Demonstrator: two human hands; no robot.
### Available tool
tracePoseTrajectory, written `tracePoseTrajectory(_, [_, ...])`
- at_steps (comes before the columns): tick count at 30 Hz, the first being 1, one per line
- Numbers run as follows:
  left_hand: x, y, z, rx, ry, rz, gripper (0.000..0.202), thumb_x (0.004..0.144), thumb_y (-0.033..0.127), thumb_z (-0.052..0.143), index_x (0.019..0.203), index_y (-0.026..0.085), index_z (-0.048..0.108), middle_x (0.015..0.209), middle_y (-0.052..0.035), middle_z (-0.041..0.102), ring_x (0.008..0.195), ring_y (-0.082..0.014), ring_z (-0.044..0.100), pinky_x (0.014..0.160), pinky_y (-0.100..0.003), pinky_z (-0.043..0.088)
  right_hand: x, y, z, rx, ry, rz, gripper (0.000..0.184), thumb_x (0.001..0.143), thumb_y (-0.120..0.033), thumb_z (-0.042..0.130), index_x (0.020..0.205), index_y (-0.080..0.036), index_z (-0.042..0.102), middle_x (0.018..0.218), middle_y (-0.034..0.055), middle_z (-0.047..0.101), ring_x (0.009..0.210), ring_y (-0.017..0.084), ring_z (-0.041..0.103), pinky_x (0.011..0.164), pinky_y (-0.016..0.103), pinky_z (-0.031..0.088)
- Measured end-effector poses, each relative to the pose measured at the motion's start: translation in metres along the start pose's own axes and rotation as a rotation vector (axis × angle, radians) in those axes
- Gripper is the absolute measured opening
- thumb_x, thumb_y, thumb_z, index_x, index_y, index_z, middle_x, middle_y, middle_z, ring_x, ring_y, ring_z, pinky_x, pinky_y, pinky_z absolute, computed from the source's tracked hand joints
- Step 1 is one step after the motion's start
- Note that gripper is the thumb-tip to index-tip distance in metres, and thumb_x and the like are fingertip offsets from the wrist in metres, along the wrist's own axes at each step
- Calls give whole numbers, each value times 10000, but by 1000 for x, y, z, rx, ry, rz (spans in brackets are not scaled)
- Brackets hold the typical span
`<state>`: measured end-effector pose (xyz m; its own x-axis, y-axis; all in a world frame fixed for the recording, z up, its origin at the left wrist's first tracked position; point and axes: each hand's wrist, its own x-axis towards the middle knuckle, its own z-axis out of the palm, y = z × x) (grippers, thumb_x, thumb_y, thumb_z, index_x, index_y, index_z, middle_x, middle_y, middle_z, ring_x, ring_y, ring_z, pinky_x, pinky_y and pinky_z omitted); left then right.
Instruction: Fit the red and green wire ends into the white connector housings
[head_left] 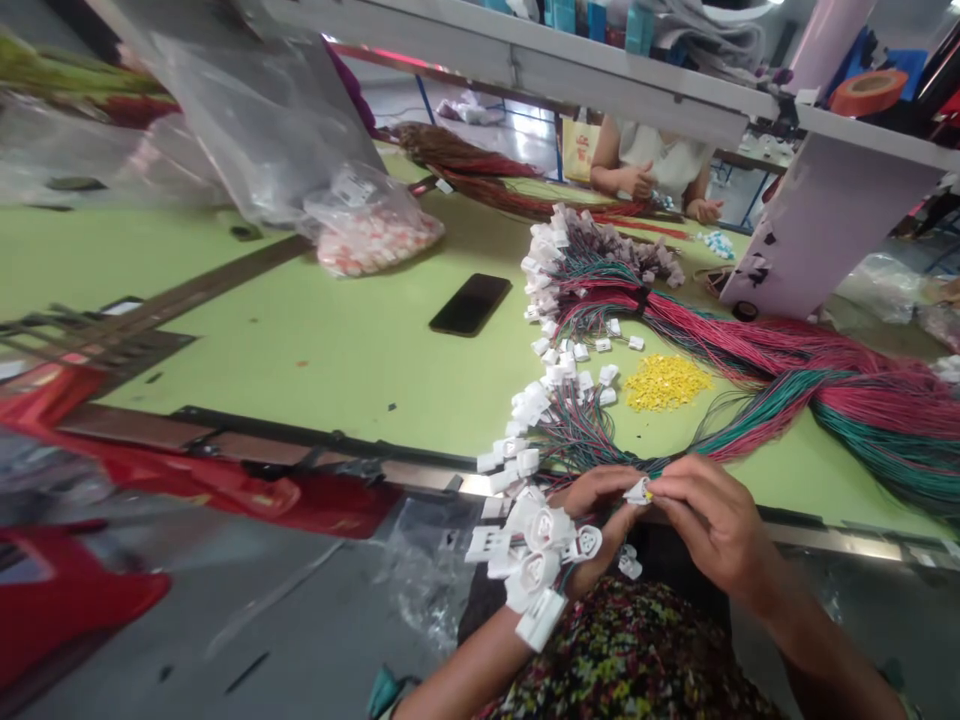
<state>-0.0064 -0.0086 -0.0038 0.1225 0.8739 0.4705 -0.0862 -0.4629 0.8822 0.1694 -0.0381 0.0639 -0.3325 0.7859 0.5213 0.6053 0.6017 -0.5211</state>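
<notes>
Left hand [592, 512] and right hand [716, 522] pinch a white connector [638, 491] over the bench edge [840, 542]

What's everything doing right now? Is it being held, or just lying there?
Left hand, holding a wire bundle
Right hand, pinching a white plastic connector
Smartphone, lying flat, screen dark
Clear plastic bag, full of pinkish parts
Yellow pieces, in a loose pile
</notes>
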Motion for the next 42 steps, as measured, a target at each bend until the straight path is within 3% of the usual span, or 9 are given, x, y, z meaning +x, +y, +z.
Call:
tracePoseTrajectory(7, [1,4,-2,85,-4,25,204,859,112,732,1015,239,768,976,-36,816,886,-184,779,832,-316,635,1,0,3,174,55,108,167,996,-143,591,1073,-229,711,937,47,691,848,172,668,742,296,563])
tracePoseTrajectory(12, [1,7,-3,89,-6,-22,184,856,124,736,996,236,776,976,-49,822,884,-202,784,833,-346,643,-2,4,10,358,69,365,76,954,-272,683,928,-229,739,883,40,705,829,177,674,724,289,564])
tracePoseTrajectory(17, [4,13,-3,98,-10,-29,188,845,112,746,977,242,778,958,-37,829,868,-198,790,823,-333,643,-6,10,18,651,39,662,241,869,-436,772,949,-211,741,850,30,748,748,158,704,694,275,595])
tracePoseTrajectory(20, [4,15,-4,101,-16,-27,202,846,113,749,994,247,777,973,-35,832,879,-198,792,832,-332,642,-5,13,20,772,49,731,285,795,-447,835,920,-206,749,843,24,767,770,160,724,710,274,606])
tracePoseTrajectory(25, [4,16,-5,125,-46,-39,179,838,124,764,971,242,781,963,-40,837,872,-211,797,834,-345,642,-4,16,19,800,77,726,238,767,-407,867,845,-207,764,815,11,762,740,140,708,688,250,591])
tracePoseTrajectory(32, [6,17,-5,102,-77,-43,186,830,145,758,966,266,797,962,-52,842,868,-246,798,832,-384,643,-3,19,17,816,21,761,251,759,-397,869,859,-200,751,802,14,752,729,144,703,686,264,586])
tracePoseTrajectory(35, [6,19,-4,80,-58,-106,153,837,177,760,962,259,792,956,-51,841,855,-248,796,807,-386,645,-3,16,16,804,7,742,242,807,-410,828,899,-201,747,808,14,740,723,142,692,674,258,577])
tracePoseTrajectory(38, [5,19,-5,105,-105,-173,158,857,193,744,1002,243,779,968,-58,834,847,-235,789,780,-361,640,-2,10,14,671,-11,661,244,842,-384,796,1013,-216,744,854,12,707,715,134,655,636,242,545])
tracePoseTrajectory(42, [7,15,-8,9,-167,-109,191,825,213,791,1012,236,761,1009,-76,811,920,-239,767,830,-370,625,-1,3,3,394,9,465,174,866,-280,759,1031,-228,738,881,12,661,713,137,607,649,256,520])
